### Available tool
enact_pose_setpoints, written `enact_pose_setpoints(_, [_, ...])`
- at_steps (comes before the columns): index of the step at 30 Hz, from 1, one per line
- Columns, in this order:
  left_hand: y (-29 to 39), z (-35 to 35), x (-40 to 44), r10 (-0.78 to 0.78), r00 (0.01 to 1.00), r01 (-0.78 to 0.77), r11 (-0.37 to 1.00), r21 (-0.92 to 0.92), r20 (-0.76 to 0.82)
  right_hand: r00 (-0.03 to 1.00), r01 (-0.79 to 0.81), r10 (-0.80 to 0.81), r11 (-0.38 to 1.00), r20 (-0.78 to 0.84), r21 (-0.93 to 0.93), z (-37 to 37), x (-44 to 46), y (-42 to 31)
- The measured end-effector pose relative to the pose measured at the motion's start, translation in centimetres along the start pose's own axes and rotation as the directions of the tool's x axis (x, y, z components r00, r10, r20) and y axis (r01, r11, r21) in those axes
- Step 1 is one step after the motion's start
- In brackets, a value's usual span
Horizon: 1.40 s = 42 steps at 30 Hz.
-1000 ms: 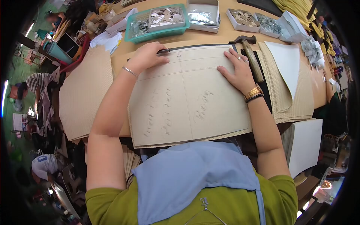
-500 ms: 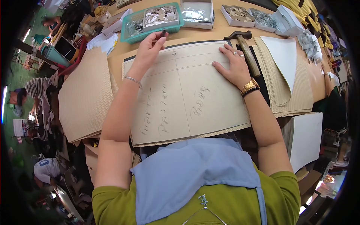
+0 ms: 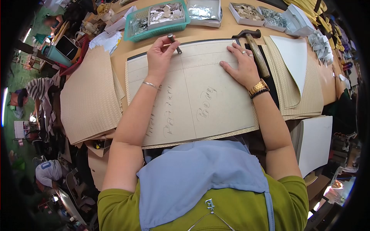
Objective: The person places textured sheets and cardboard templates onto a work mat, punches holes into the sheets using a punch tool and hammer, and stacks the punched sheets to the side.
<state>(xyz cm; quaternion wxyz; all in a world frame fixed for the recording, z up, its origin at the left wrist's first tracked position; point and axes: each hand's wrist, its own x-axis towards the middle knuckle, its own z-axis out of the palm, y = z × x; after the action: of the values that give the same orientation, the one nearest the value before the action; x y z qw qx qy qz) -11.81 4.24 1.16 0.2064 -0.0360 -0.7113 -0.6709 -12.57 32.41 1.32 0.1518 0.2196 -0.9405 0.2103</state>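
Note:
My left hand (image 3: pixel 159 59) is closed round a short metal punch (image 3: pixel 175 45), its fingers near the top. The punch leans, and its lower end is at or just above the pencilled centre line near the far edge of a beige card pattern (image 3: pixel 225 100); whether it touches I cannot tell. Handwriting and ruled lines mark the pattern. Woven-textured sheet shows beneath its near edge. My right hand (image 3: pixel 243 67) lies flat with fingers spread on the pattern's far right part. Beside it rests a hammer (image 3: pixel 257 54) with a wooden handle.
Stacks of woven-textured sheets lie at the left (image 3: pixel 90 96) and right (image 3: pixel 311 88). Along the back stand a teal basket (image 3: pixel 133 36) and white boxes of small pieces (image 3: pixel 246 15). A white board stack (image 3: pixel 316 144) stands at lower right. People sit in the left background.
My left hand has moved right and turned, bringing the punch down from beyond the pattern's far edge to the centre line. My right hand has stayed nearly still on the pattern.

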Motion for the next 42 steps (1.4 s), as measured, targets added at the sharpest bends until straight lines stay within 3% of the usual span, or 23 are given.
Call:
enact_pose_setpoints(9, [0.3, 0.2, -0.3, -0.032, 0.999, 0.029, 0.997, 0.067, 0.043, 1.000, 0.002, -0.002, 1.000, 0.005, -0.003, -0.1, 0.0, 0.0])
enact_pose_setpoints(12, [0.4, 0.3, -0.3, -0.009, 0.999, 0.005, 0.993, 0.120, 0.031, 0.997, 0.043, -0.051, 0.986, -0.049, -0.164, -0.8, 0.5, 1.4])
enact_pose_setpoints(15, [-0.2, 0.6, -0.3, 0.049, 0.999, -0.047, 0.990, 0.136, -0.010, 0.962, -0.273, 0.254, 0.904, -0.100, -0.329, -2.6, 1.1, 4.6])
enact_pose_setpoints(18, [0.2, 0.6, -0.4, 0.024, 1.000, -0.025, 0.989, 0.147, 0.010, 0.889, -0.408, 0.454, 0.845, 0.060, -0.345, -2.3, 0.6, 8.8])
enact_pose_setpoints(22, [0.8, 0.4, -0.6, -0.047, 0.999, 0.043, 0.986, 0.164, 0.020, 0.861, -0.507, 0.508, 0.856, -0.012, -0.105, -3.3, 1.5, 9.7])
enact_pose_setpoints(25, [0.5, 0.5, -0.4, -0.018, 1.000, 0.017, 0.993, 0.117, 0.009, 0.880, -0.476, 0.459, 0.847, 0.126, 0.237, -5.6, 1.9, 7.1])
enact_pose_setpoints(26, [0.3, 0.5, -0.4, -0.013, 1.000, 0.012, 0.995, 0.102, 0.011, 0.860, -0.508, 0.471, 0.757, 0.196, 0.411, -7.7, 2.1, 3.0])
enact_pose_setpoints(29, [0.6, 0.4, -0.7, -0.040, 0.999, 0.039, 0.993, 0.108, 0.012, 0.936, -0.346, 0.222, 0.733, 0.275, 0.585, -9.6, 2.8, -1.7])
enact_pose_setpoints(32, [0.4, 0.5, -0.4, -0.043, 0.999, 0.041, 0.993, 0.106, 0.016, 0.997, -0.065, 0.013, 0.700, 0.078, 0.711, -10.3, 3.7, -5.9])
enact_pose_setpoints(35, [0.6, 0.6, -0.6, -0.017, 1.000, 0.015, 0.994, 0.107, 0.016, 0.982, 0.186, -0.055, 0.414, -0.179, 0.891, -10.0, 5.1, -9.1])
enact_pose_setpoints(36, [0.8, 0.5, -0.7, -0.002, 1.000, 0.000, 0.993, 0.114, 0.022, 0.979, 0.205, -0.060, 0.352, -0.196, 0.913, -9.2, 5.2, -9.7])
enact_pose_setpoints(37, [0.8, 0.4, -0.7, -0.016, 1.000, 0.014, 0.993, 0.115, 0.016, 0.990, 0.138, -0.063, 0.398, -0.123, 0.907, -8.1, 5.1, -9.1])
enact_pose_setpoints(38, [0.6, 0.4, -0.6, -0.027, 1.000, 0.026, 0.993, 0.115, 0.013, 0.965, 0.260, -0.198, 0.661, -0.172, 0.703, -6.6, 4.9, -8.6])
enact_pose_setpoints(39, [0.6, 0.6, -0.5, -0.038, 0.999, 0.036, 0.993, 0.113, 0.011, 0.927, 0.375, -0.335, 0.831, -0.170, 0.411, -6.2, 4.9, -9.0])
enact_pose_setpoints(40, [0.5, 0.7, -0.5, -0.035, 0.999, 0.032, 0.991, 0.128, 0.017, 0.922, -0.036, -0.099, 0.940, 0.374, 0.338, -6.9, 4.5, -9.2])
enact_pose_setpoints(42, [0.5, 0.5, -0.6, -0.035, 0.999, 0.028, 0.986, 0.166, 0.040, 0.925, -0.031, -0.087, 0.953, 0.370, 0.301, -8.0, 4.7, -8.6])
